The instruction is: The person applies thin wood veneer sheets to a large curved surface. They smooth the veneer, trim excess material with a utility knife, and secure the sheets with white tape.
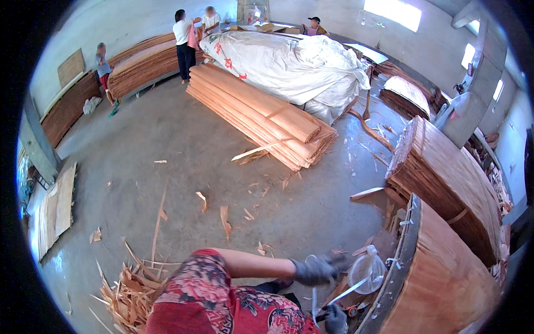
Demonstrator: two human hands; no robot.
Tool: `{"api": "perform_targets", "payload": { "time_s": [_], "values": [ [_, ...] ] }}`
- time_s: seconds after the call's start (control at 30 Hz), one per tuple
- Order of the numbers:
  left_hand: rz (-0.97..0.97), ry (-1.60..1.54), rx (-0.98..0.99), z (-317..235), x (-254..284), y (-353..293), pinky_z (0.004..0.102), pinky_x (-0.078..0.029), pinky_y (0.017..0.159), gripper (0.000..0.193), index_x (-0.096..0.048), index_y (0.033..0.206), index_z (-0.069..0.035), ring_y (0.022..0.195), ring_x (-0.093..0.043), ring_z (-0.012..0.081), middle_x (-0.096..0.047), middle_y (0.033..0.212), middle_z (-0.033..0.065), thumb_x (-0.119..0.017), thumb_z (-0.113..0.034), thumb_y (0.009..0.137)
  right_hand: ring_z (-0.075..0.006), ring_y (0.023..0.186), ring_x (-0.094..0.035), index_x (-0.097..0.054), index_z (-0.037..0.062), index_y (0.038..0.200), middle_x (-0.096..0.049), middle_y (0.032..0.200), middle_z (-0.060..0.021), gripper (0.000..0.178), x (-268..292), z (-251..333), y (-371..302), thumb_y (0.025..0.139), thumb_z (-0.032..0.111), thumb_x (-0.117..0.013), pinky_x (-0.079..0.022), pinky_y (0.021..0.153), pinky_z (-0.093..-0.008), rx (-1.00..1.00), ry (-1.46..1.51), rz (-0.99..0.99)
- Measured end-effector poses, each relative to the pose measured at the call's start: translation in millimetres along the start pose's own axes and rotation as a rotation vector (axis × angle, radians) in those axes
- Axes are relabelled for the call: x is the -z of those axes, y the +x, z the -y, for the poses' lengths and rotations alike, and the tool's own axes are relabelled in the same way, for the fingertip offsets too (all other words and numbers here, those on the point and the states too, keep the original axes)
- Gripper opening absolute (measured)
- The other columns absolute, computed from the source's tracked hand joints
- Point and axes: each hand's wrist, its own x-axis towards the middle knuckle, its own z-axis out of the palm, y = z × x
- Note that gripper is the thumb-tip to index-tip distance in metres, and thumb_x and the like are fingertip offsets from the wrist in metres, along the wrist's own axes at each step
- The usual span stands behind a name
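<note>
My left arm reaches across to the right, and my grey-gloved left hand [315, 270] is smeared by motion above the floor near the table edge. A thin white tape strip [350, 289] loops down below it and runs up to the right. Low in the view, my right hand [335, 319], in a dark grey glove, is closed about the lower part of this strip; its fingers are partly hidden. Beside both hands a clear plastic bag [368, 271] hangs at the edge of a table bearing a reddish-brown veneer sheet [445, 273].
Wood scraps [130, 289] lie heaped at lower left, with loose slivers on the floor. Ahead is a veneer stack [261, 117] beside a white-covered pile [289, 61]. Another stack [445, 172] stands right. Several people are at the back, including one in white [182, 30].
</note>
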Motion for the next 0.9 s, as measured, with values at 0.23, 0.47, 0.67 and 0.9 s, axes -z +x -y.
{"api": "perform_targets", "payload": {
  "time_s": [0.23,0.47,0.67,0.9],
  "values": [
    [0.431,-0.057,-0.352,1.0,-81.7,30.6,0.0429,-0.044,0.088,0.062,-0.037,0.136,-0.006,0.099,-0.056,0.0411,-0.046,0.126,0.0302,-0.061,-0.022,0.081,-0.0334,0.064,-0.058,-0.064,0.005,0.085,-0.062,0.075,-0.0172,0.018,-6.3,36.1,-18.9,0.084,0.02,-0.055,-0.047,0.06,-0.0391,-0.035,-0.067,-0.155],
    [0.166,-0.77,0.227,-32.7,-112.1,36.9,0.0295,-0.047,0.073,0.072,-0.032,0.144,-0.012,0.082,-0.05,0.0121,-0.058,0.095,0.0035,-0.062,-0.001,0.079,-0.026,0.084,-0.057,-0.054,-0.0005,0.109,-0.06,0.09,-0.0168,0.029,-1.1,-1.3,-41.5,0.088,0.02,-0.053,-0.045,0.078,-0.0379,-0.168,0.0,-0.347],
    [0.131,-0.31,0.163,6.5,-89.2,58.6,0.0386,-0.046,0.074,0.028,-0.058,0.105,-0.005,0.083,-0.056,0.0262,-0.059,0.093,0.0112,-0.055,-0.026,0.087,-0.0192,0.088,-0.056,-0.043,-0.0049,0.124,-0.058,0.098,-0.0131,0.04,25.0,-11.4,-33.7,0.088,0.009,-0.053,-0.046,0.08,-0.0311,-0.236,0.291,-0.399],
    [0.467,-0.413,0.275,-57.0,-56.8,73.6,0.0318,-0.05,0.072,0.04,-0.063,0.11,0.0,0.088,-0.066,0.0177,-0.067,0.098,0.0179,-0.066,-0.03,0.083,-0.0116,0.09,-0.052,-0.018,-0.0087,0.142,-0.055,0.105,-0.0104,0.063,50.5,22.1,-40.5,0.088,0.003,-0.049,-0.044,0.082,-0.0245,-0.337,0.791,-0.315]
  ]
}}
